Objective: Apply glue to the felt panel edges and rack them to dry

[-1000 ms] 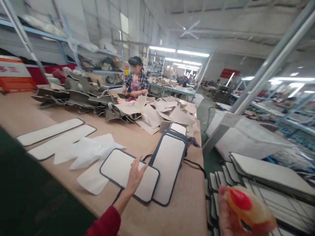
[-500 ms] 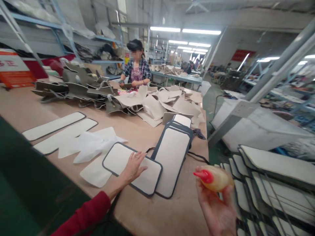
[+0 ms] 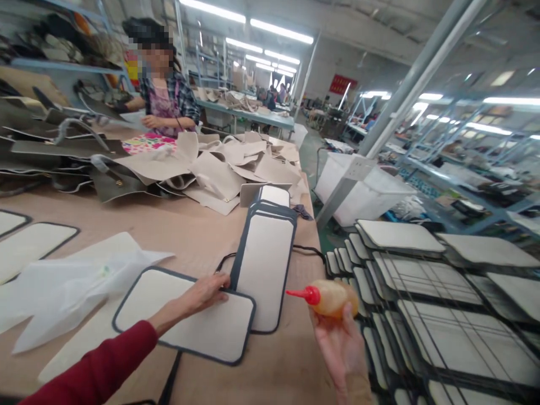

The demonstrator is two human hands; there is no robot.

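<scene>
My left hand [image 3: 206, 293], in a dark red sleeve, has its fingers drawn together at the far edge of a white panel [image 3: 147, 298] with dark edging, thumb on the panel's face. That panel lies on the table, its right end overlapping a stack of similar panels [image 3: 266, 253]. To the right, my right hand [image 3: 337, 343] is wrapped round a squeeze bottle [image 3: 333, 298] with a red nozzle and amber contents. The bottle is held nearly level above the table's right edge, its nozzle pointing left toward the panels.
Translucent white sheets [image 3: 93, 275] lie at left by more edged panels [image 3: 46, 242]. Grey-beige cut pieces [image 3: 219, 174] are heaped across the table [image 3: 185, 225]. A co-worker [image 3: 164, 95] handles a piece behind them. A rack of panels [image 3: 422, 281] and a metal post [image 3: 379, 129] stand at right.
My view has swung right and closer. My left hand has gone from lying spread on the panel to gathered fingers at its far edge. The bottle has come into a flatter position.
</scene>
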